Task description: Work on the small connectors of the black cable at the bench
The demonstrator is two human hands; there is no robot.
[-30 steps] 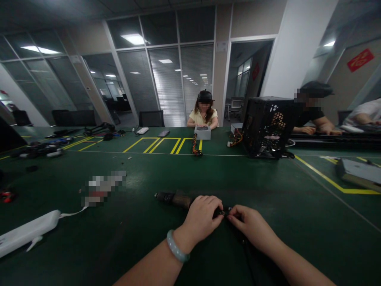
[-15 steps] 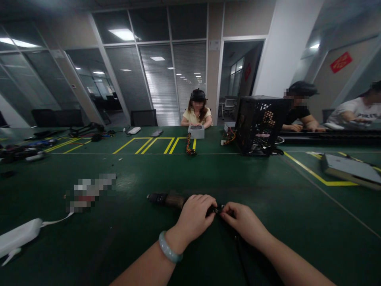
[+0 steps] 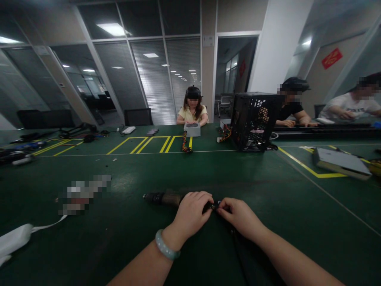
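Note:
A dark, long tool that looks like an electric screwdriver (image 3: 165, 198) lies on the green table in the middle foreground, its metal tip to the left. My left hand (image 3: 195, 208), with a pale green bangle (image 3: 167, 246) on the wrist, is closed over its rear part, hiding that end. My right hand (image 3: 238, 214) pinches a small dark connector (image 3: 217, 205) at the tool's right end, close to the left fingertips. A black cable (image 3: 238, 254) runs from below the right hand toward the table's near edge. Whether the connector is seated in the tool cannot be made out.
A black computer case (image 3: 257, 123) stands at the right back. A person across the table (image 3: 192, 111) has hands by a grey power supply (image 3: 193, 130). More people sit at right near a flat silver unit (image 3: 342, 162). A white power strip (image 3: 14, 238) lies at left.
The whole view has shifted slightly, so most things sit a little farther left. Both hands keep nearly the same grip, the right fingers still at the connector.

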